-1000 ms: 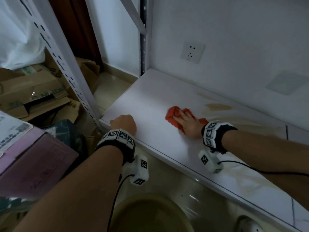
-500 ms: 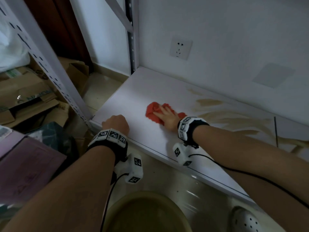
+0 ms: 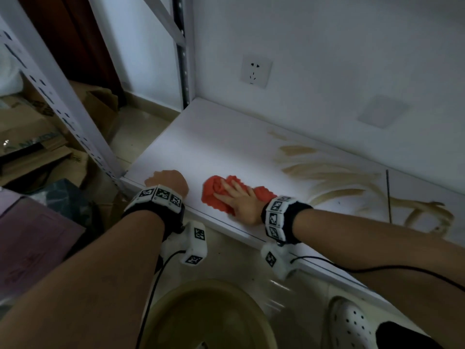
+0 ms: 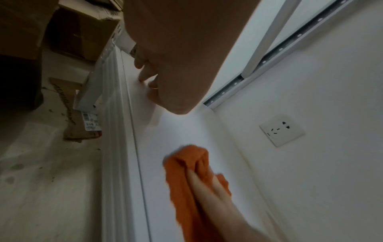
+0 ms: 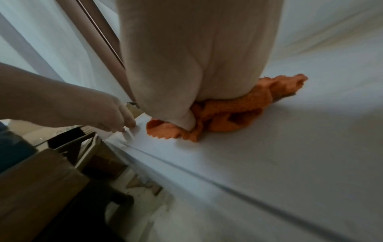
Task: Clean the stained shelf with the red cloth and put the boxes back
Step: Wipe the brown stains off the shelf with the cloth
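The white shelf point(image 3: 208, 147) is the lowest board of a metal rack, set against a white wall that carries a power socket point(image 3: 256, 71). Brown streaky stains point(image 3: 324, 172) cover the right part of the board, near the back wall; the left part shows clean white.

The red cloth point(image 3: 214, 195) lies bunched on the shelf, near its front edge and left of the stains, well apart from them. The right hand point(image 3: 240, 200) lies flat on top of the cloth with straight fingers pointing left, pressing it onto the board; the fingers do not curl round the fabric. The right wrist view shows the cloth point(image 5: 232, 114) crumpled under the heel of the palm, with a loose corner sticking out on the far side.

The left hand point(image 3: 168, 182) rests at the front left corner of the shelf, just beside the rack's upright post point(image 3: 63, 104). Its fingers are curled under, with the tips touching the board, and nothing is held in them, as the left wrist view confirms point(image 4: 165, 62).

Cardboard boxes point(image 3: 27, 137) sit on the floor to the left of the rack, beyond the post. A purple box point(image 3: 32, 238) is at the lower left. A round basin point(image 3: 208, 318) stands on the floor below the shelf edge, and a white perforated shoe point(image 3: 349, 323) is beside it.
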